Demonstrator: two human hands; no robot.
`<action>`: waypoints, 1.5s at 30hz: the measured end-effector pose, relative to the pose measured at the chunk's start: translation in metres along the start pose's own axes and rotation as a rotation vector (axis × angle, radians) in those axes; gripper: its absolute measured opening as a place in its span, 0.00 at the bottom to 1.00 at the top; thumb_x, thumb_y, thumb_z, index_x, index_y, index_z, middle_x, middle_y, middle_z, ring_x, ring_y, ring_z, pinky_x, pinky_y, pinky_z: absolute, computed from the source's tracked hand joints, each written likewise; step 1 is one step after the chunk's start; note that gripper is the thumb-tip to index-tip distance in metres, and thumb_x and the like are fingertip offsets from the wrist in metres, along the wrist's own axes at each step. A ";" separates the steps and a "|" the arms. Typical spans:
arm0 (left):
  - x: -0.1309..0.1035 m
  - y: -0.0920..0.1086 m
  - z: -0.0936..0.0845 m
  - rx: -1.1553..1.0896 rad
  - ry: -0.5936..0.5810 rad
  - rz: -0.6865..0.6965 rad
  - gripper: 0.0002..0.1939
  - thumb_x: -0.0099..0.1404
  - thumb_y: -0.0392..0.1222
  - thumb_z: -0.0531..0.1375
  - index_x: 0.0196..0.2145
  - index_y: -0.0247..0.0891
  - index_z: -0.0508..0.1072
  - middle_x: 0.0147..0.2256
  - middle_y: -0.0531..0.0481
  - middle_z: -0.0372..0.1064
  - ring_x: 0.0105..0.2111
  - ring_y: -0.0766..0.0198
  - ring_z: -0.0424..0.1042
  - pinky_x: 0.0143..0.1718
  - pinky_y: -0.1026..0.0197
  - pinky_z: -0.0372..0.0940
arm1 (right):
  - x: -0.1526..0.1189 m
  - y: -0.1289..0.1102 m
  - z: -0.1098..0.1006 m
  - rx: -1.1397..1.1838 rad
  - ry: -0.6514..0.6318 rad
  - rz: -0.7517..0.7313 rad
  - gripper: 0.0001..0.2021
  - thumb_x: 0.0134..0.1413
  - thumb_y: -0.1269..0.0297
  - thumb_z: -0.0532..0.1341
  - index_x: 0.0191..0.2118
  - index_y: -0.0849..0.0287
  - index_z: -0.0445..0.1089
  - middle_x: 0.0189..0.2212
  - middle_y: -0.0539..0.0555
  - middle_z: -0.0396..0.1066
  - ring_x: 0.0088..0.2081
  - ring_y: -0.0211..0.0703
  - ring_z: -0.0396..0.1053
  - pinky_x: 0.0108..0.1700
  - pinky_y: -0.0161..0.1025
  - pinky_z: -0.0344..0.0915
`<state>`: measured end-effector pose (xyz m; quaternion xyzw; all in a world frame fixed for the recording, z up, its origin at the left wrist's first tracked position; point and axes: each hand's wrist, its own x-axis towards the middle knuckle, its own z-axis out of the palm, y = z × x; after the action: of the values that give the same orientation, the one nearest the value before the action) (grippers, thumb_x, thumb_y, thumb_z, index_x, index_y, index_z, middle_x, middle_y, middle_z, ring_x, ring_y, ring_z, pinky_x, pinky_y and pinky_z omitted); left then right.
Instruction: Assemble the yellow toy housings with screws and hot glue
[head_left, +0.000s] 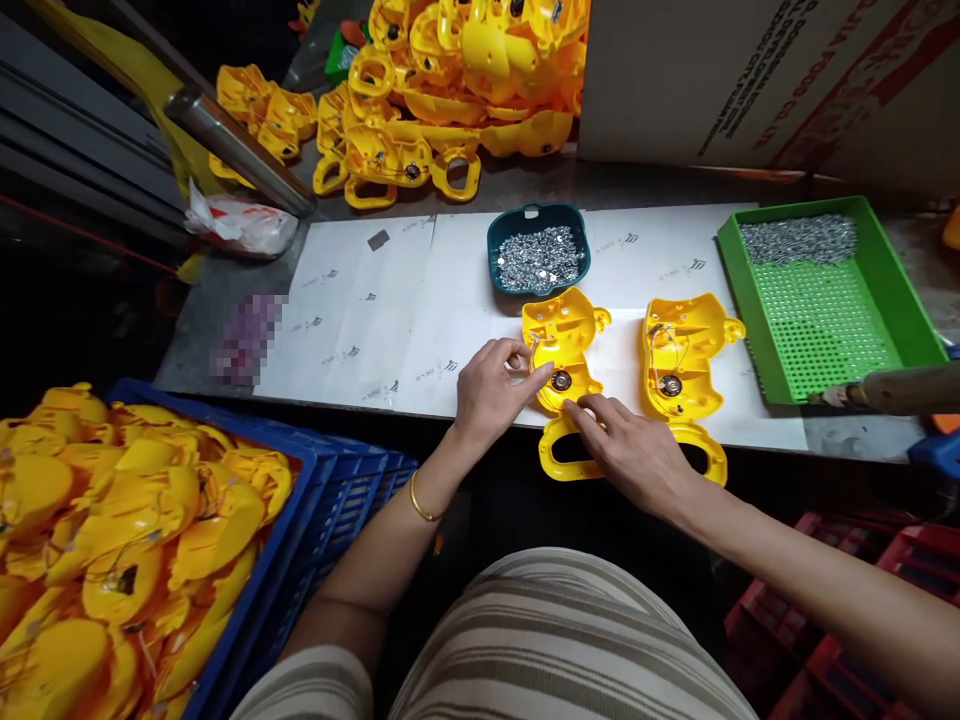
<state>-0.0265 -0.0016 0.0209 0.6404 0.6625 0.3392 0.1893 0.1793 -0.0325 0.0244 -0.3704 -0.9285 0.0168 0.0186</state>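
1. Left hand (487, 390): at the left edge of the yellow shell (564, 335). Thumb extended over the shell's inner side, its tip close to the round speaker (561, 381); index finger bent, with a small gap between it and the thumb. Whether anything is pinched there cannot be told.
2. Right hand (634, 445): palm down, fingers bent and lying near together. Fingertips at the shell's lower edge, just above its looped handle (553, 462); whether they grip or only rest cannot be told.
3. Yellow shell: lies with its hollow side up, between the 2 hands and just beyond the right fingertips. Its handle overhangs the near edge of the bench (870, 436).
4. Neighbouring shell (691, 345): to the right of the yellow shell and apart from it, also hollow side up, with wires and a round speaker inside. The right hand covers part of its handle area.
5. Dark tray (579, 228): just beyond the yellow shell, on white sheeting (390, 330); holds small metal screws (534, 258).
6. Green basket (825, 325): right of both shells, slim metal pieces (799, 238) heaped at its far end. Tool (900, 388) reaches over its near edge.
7. Blue crate (322, 500): left of the person, filled with further yellow parts (135, 500).
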 end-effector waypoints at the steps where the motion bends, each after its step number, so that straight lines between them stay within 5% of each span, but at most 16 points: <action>1: 0.002 0.001 0.002 0.011 -0.005 0.022 0.08 0.58 0.42 0.67 0.33 0.38 0.74 0.30 0.52 0.72 0.29 0.67 0.70 0.32 0.66 0.63 | 0.000 0.001 -0.002 0.016 -0.008 0.006 0.22 0.58 0.79 0.54 0.57 0.61 0.64 0.48 0.59 0.71 0.42 0.45 0.71 0.25 0.37 0.63; 5: 0.000 0.003 0.009 0.008 -0.001 0.083 0.03 0.63 0.37 0.62 0.34 0.38 0.76 0.32 0.50 0.74 0.31 0.67 0.73 0.32 0.66 0.65 | 0.003 0.015 -0.014 0.224 0.003 0.069 0.16 0.62 0.68 0.56 0.55 0.56 0.67 0.49 0.57 0.72 0.35 0.43 0.72 0.23 0.36 0.59; 11: -0.006 0.002 0.014 0.200 0.085 0.349 0.08 0.69 0.40 0.59 0.38 0.39 0.79 0.37 0.46 0.76 0.38 0.61 0.74 0.41 0.60 0.68 | 0.055 0.053 -0.027 0.611 0.198 0.316 0.14 0.63 0.67 0.54 0.49 0.58 0.73 0.40 0.56 0.77 0.36 0.46 0.74 0.38 0.40 0.66; 15: -0.004 0.002 0.017 0.266 0.087 0.429 0.08 0.69 0.39 0.58 0.39 0.40 0.79 0.36 0.47 0.77 0.36 0.61 0.73 0.39 0.61 0.67 | 0.097 0.063 -0.025 0.692 0.058 0.434 0.13 0.59 0.60 0.60 0.47 0.58 0.75 0.34 0.56 0.78 0.34 0.48 0.74 0.38 0.42 0.64; 18: -0.002 0.001 0.015 0.258 0.068 0.463 0.08 0.68 0.38 0.59 0.39 0.40 0.79 0.36 0.47 0.77 0.36 0.60 0.71 0.37 0.59 0.66 | 0.110 0.064 -0.023 0.711 -0.013 0.423 0.06 0.54 0.67 0.62 0.36 0.58 0.77 0.29 0.53 0.77 0.31 0.45 0.73 0.35 0.39 0.62; 23: 0.011 0.010 0.015 0.228 0.086 0.374 0.11 0.63 0.47 0.64 0.41 0.40 0.77 0.42 0.46 0.76 0.46 0.54 0.69 0.49 0.52 0.63 | 0.105 0.075 -0.025 0.907 -0.026 0.421 0.06 0.54 0.72 0.60 0.30 0.60 0.74 0.24 0.50 0.75 0.27 0.39 0.72 0.32 0.36 0.61; 28: 0.032 0.024 0.029 0.301 0.059 0.286 0.26 0.56 0.52 0.68 0.50 0.41 0.74 0.56 0.43 0.68 0.59 0.46 0.59 0.59 0.44 0.54 | 0.097 0.080 -0.027 0.834 0.003 0.433 0.11 0.54 0.72 0.60 0.44 0.59 0.71 0.33 0.51 0.77 0.33 0.42 0.73 0.34 0.36 0.61; 34: 0.039 0.024 0.039 0.365 0.066 0.342 0.09 0.62 0.43 0.64 0.41 0.45 0.79 0.56 0.49 0.69 0.59 0.48 0.60 0.60 0.41 0.51 | 0.092 0.079 -0.032 0.754 0.019 0.428 0.14 0.56 0.67 0.58 0.49 0.58 0.68 0.35 0.51 0.77 0.33 0.43 0.71 0.35 0.38 0.59; 45: 0.032 0.015 0.039 0.290 0.007 0.437 0.08 0.66 0.40 0.61 0.41 0.42 0.79 0.57 0.47 0.68 0.60 0.48 0.58 0.61 0.39 0.50 | 0.089 0.085 -0.038 0.776 0.002 0.450 0.05 0.53 0.67 0.62 0.32 0.58 0.75 0.28 0.50 0.76 0.29 0.38 0.69 0.32 0.36 0.56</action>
<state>0.0078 0.0373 0.0104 0.7875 0.5509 0.2758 0.0153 0.1752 0.0910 0.0604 -0.5287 -0.7500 0.3668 0.1531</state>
